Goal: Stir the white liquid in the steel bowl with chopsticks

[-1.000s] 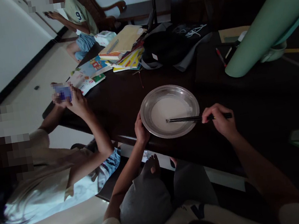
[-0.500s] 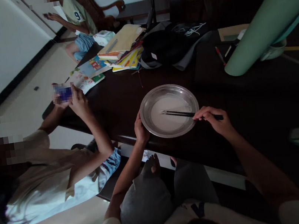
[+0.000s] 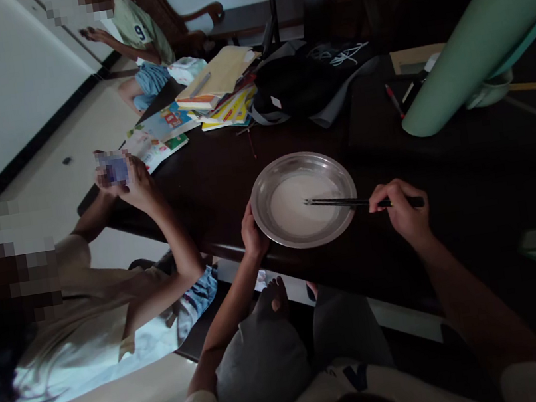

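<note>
A round metal plate [image 3: 264,225] with a raised rim stands near the front edge of the dark table, holding a whitish liquid [image 3: 295,214]. My left hand [image 3: 253,231] grips the plate's left rim; some of its fingers are hidden beneath or behind it. My right hand [image 3: 403,209], to the right of the plate, is closed around a pair of black chopsticks [image 3: 343,202]. The chopsticks reach over the right rim, and their light tips lie at the liquid near the middle of the plate.
A large green thermos [image 3: 471,43] rises at the right. Behind the plate lie a stack of books [image 3: 222,93] and a black bag [image 3: 300,82]. On the left, a person's hands [image 3: 137,180] hold a blurred object. Another person [image 3: 143,38] sits farther back.
My right hand has moved to the right with the chopsticks, and their tips have shifted right in the liquid. The left hand and plate have stayed put.
</note>
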`<state>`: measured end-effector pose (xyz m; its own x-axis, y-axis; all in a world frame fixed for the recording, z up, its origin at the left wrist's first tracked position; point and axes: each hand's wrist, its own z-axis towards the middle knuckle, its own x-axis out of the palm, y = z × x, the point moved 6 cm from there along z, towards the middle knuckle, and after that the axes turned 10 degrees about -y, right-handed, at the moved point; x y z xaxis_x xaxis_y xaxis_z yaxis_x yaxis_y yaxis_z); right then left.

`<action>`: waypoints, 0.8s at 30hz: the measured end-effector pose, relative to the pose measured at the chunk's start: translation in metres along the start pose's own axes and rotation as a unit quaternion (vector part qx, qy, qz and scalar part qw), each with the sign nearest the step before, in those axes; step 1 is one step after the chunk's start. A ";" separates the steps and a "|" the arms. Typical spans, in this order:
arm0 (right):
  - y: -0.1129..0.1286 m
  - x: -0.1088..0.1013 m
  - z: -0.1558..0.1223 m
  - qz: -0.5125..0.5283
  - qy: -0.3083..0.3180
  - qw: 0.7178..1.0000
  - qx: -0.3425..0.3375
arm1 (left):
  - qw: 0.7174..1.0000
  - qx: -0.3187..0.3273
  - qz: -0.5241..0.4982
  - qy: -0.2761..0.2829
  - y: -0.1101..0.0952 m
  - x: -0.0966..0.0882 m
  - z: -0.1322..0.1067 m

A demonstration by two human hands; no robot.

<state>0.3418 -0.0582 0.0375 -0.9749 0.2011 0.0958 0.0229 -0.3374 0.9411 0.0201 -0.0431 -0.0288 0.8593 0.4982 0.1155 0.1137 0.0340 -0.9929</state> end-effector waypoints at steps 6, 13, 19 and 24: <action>-0.005 0.014 -0.007 -0.033 0.113 0.993 0.022 | 0.999 -0.015 -0.036 0.023 0.003 0.003 -0.001; -0.004 0.000 -0.001 0.011 0.012 1.000 0.013 | 0.999 -0.014 -0.029 0.006 0.003 0.000 -0.002; -0.006 0.010 -0.004 -0.040 0.089 0.995 0.013 | 0.999 -0.033 -0.035 0.004 0.007 0.000 -0.001; -0.007 0.000 -0.001 0.005 0.026 0.999 0.033 | 0.997 -0.028 -0.061 0.023 0.003 0.004 -0.003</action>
<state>0.3412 -0.0571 0.0307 -0.9847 0.1488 0.0904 0.0461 -0.2780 0.9595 0.0257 -0.0435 -0.0314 0.8592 0.4534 0.2372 0.2450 0.0423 -0.9686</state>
